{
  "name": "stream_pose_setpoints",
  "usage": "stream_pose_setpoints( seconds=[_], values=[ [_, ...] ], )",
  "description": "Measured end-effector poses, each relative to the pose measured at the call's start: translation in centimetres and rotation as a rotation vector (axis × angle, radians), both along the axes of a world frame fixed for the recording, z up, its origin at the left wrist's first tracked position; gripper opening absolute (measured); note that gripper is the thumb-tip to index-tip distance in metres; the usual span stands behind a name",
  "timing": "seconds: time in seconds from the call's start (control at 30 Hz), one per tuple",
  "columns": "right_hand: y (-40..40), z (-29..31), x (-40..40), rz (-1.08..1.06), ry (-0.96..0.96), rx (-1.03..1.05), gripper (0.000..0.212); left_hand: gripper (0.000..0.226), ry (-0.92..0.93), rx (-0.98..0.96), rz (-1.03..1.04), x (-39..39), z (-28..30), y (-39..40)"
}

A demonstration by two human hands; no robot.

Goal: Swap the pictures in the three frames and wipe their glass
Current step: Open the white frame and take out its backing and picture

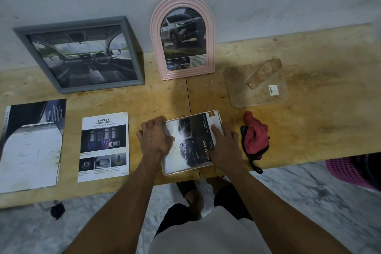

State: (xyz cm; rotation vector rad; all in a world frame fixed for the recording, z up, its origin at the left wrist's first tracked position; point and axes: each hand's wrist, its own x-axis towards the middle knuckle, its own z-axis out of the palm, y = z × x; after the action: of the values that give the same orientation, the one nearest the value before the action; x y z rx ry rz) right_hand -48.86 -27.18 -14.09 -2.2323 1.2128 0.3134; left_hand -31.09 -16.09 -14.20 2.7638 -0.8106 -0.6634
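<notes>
A small white frame (186,168) lies flat near the table's front edge with a dark-truck picture (191,140) on it. My left hand (155,137) curls over the frame's left edge and grips it. My right hand (224,143) rests on the picture's right side, fingers pressing it flat. A grey square frame (22,34) with a car-interior picture and a pink arched frame (156,33) with a truck picture lean against the wall behind. A red cloth (255,136) lies just right of my right hand.
A brown backing board with its stand (255,82) lies at the back right. Two loose prints lie at the left: a safety sheet (104,146) and a larger one (31,144). A purple basket (350,169) stands below the wooden table's (329,119) right front edge.
</notes>
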Motion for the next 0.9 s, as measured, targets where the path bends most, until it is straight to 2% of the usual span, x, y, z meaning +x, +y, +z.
stream_pose_setpoints(
  seconds=[0.27,0.33,0.53,0.63,0.8,0.9],
  values=[
    [0.0,-0.1,0.0,-0.004,-0.001,-0.001,0.082,0.053,-0.001,-0.039,0.055,-0.2,-0.1,-0.2],
    [0.0,-0.1,0.0,-0.001,0.001,-0.005,0.082,0.046,-0.008,-0.077,0.076,0.0,0.0,-0.2],
    [-0.1,0.0,-0.1,0.001,0.003,0.001,0.084,0.020,0.157,-0.319,0.378,0.5,0.4,0.8],
    [-0.1,0.0,-0.1,0.002,-0.005,0.000,0.084,0.015,0.111,-0.306,0.363,0.5,0.4,1.0],
    [-0.2,0.1,0.0,0.002,0.007,0.012,0.087,0.022,-0.016,-0.288,0.329,0.2,0.9,1.2],
    [-0.2,0.1,0.0,-0.001,0.012,0.012,0.087,0.019,0.009,-0.299,0.381,-0.1,0.9,1.2]
  ],
)
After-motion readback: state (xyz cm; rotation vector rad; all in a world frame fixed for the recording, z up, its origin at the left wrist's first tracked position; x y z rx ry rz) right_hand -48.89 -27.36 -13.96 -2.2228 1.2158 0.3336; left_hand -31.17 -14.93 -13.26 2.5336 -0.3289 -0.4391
